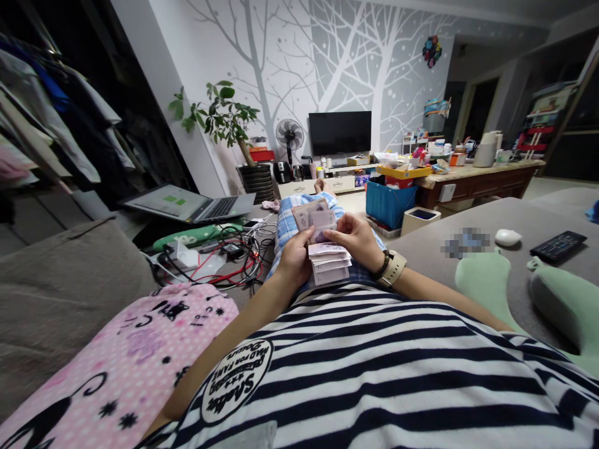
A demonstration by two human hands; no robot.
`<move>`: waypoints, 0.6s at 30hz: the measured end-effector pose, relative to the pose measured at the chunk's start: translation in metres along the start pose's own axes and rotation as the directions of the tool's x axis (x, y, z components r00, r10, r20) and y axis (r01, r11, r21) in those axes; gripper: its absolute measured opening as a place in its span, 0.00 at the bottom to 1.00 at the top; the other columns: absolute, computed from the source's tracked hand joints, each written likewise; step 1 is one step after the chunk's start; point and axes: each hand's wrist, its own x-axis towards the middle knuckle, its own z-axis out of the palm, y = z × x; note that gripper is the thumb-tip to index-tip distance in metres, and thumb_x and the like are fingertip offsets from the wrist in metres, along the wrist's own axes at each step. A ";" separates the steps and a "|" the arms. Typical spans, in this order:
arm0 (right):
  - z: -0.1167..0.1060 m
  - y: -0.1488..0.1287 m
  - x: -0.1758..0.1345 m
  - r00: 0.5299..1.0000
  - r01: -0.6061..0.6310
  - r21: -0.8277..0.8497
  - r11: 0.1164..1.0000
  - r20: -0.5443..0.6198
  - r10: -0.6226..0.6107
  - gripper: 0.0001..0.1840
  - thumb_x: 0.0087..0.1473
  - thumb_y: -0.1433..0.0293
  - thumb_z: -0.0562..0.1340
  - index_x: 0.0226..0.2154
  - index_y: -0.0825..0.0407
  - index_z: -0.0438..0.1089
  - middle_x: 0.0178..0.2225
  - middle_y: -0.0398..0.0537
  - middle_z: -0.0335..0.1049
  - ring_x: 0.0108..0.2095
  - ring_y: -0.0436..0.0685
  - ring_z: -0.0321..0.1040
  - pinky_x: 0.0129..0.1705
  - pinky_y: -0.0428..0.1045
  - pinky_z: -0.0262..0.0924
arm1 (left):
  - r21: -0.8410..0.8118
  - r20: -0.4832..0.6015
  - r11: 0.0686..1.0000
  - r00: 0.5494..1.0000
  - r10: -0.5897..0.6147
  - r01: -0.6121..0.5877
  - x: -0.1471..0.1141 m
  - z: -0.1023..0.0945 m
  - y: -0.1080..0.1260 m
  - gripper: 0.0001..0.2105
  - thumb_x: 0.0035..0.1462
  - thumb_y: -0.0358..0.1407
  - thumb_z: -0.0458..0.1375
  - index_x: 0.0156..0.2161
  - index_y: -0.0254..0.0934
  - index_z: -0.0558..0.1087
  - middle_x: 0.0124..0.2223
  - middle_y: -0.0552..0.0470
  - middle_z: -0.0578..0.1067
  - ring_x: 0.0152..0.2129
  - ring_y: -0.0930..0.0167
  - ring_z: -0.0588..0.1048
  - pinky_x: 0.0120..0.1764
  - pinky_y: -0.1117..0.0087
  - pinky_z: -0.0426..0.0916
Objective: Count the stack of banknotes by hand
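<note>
We are looking down at two bare hands working over blue checked fabric, with a bundle of what look like banknotes (322,219) lying between them. The left hand (294,254) is gripping the bundle from its lower left, its thumb pressing on the face of the notes while its other fingers are mostly hiding underneath. The right hand (359,238) is pinching the bundle's lower right edge, thumb lying across the front and forefinger bending close beside it. Just below the thumbs, we are seeing a second batch of notes (329,264) hanging in uneven layers, its left side touching the left hand; we cannot tell whether the hidden fingers are supporting it. A pale watch (394,269) and a dark bracelet (382,264) are circling the right wrist. To the left, an open laptop (191,204) is sitting beyond a tangle of cables (243,255). To the right, a white mouse (508,237) and a black remote (558,246) are resting on the grey sofa (433,280). Farther back, a cluttered worktop (486,182) is standing near a blue bin (388,204).
</note>
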 end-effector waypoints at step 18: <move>-0.002 0.007 0.003 0.997 0.066 -0.022 0.998 -0.031 -0.067 0.38 0.63 0.33 0.79 0.29 0.43 0.66 0.27 0.39 0.63 0.33 0.56 0.56 0.39 0.54 0.55 | -0.034 -0.012 0.999 1.000 -0.012 0.011 -0.004 0.009 0.001 0.18 0.75 0.38 0.71 0.64 0.35 0.92 0.50 0.41 0.97 0.49 0.47 0.97 0.59 0.50 0.93</move>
